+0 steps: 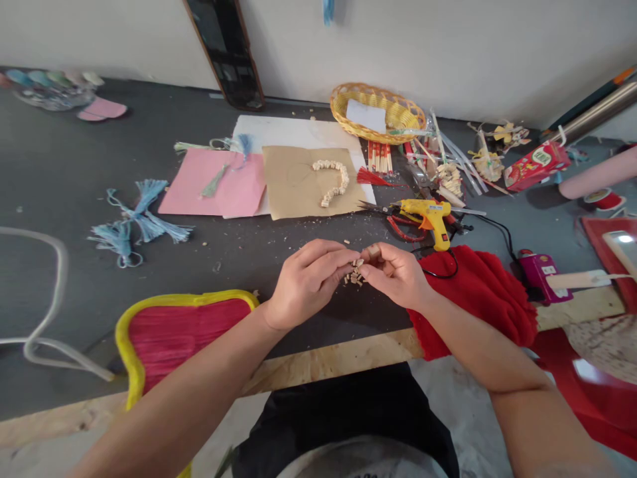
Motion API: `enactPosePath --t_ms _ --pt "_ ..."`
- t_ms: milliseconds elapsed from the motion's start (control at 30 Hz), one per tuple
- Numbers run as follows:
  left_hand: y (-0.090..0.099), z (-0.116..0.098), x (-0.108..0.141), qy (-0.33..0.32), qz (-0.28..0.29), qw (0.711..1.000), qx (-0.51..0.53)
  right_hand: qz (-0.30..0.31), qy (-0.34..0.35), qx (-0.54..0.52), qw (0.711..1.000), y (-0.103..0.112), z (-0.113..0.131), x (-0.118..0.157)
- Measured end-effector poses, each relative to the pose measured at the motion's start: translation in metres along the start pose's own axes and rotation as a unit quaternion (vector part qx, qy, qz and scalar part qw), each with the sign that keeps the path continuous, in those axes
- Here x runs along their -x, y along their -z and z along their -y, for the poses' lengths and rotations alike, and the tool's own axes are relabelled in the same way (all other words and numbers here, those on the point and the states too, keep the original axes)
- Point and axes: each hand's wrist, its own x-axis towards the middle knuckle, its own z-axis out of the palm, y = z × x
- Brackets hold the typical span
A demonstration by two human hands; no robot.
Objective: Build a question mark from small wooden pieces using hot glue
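My left hand (311, 279) is closed, its fingertips pinched together over a small pile of cut wooden pieces (354, 277) on the dark table. Facing it, my right hand (401, 273) is closed too, thumb and fingers meeting the left fingertips. A small pale wooden piece (359, 263) shows between both sets of fingertips. A tan patch, perhaps a bandage, shows on a right finger. Beyond the hands, brown paper (293, 186) carries a curved row of pale wooden bits (343, 178) and a faint drawn line.
A yellow glue gun (428, 216) and scissors (375, 208) lie beyond my right hand, beside red cloth (478, 292). A yellow-edged red panel (186, 325) is at left. Blue tassels (144, 212), pink paper (199, 189), a wicker basket (343, 123) and a purple power box (545, 275) surround the workspace.
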Motion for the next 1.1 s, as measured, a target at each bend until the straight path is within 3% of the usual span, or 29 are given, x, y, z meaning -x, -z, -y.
enactPosePath --t_ms 100,233,367,533,700,933,1100 --pt "-0.001 -0.001 0.0 0.115 0.004 0.989 0.098 -0.021 0.055 0.069 0.996 0.003 0.001 0.0" --pt "-0.003 -0.001 0.0 0.258 0.056 0.913 0.312 -0.055 0.204 0.215 0.954 0.006 0.002 -0.002" --pt "-0.005 0.0 0.0 0.3 0.086 0.856 0.413 -0.049 0.286 0.31 0.905 0.009 0.002 -0.005" --pt "-0.006 0.002 -0.001 0.321 0.078 0.841 0.429 -0.043 0.306 0.377 0.873 0.009 0.003 -0.007" --pt "-0.007 0.002 -0.002 0.328 0.076 0.839 0.427 -0.038 0.276 0.352 0.894 0.009 0.001 -0.005" --pt "-0.002 -0.001 -0.005 0.377 0.084 0.794 0.469 -0.047 0.23 0.24 0.942 0.011 0.002 -0.001" --pt "-0.002 0.0 -0.004 0.368 0.121 0.784 0.484 -0.011 0.277 0.225 0.934 0.011 0.004 -0.002"
